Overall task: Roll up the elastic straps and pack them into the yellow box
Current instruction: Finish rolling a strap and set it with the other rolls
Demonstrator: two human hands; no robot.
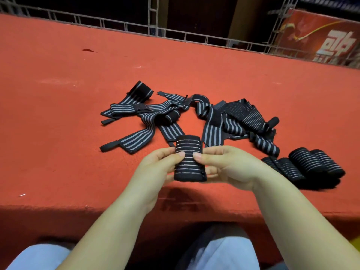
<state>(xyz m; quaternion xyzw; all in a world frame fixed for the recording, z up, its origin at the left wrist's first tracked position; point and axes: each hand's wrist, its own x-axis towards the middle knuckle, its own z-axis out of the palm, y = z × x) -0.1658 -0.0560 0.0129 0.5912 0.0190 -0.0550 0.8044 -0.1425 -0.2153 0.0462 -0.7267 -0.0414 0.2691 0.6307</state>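
Upright, a black rolled strap (190,158) with thin grey stripes is pinched by the left hand (155,168) and right hand (229,166); at twelve o'clock, loose straps (148,114) are strewn over the red table (58,114).

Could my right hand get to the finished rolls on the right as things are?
Probably not yet: the right hand and the left hand both grip a rolled strap. The path itself looks free; only bare red table lies between it and the finished rolls.
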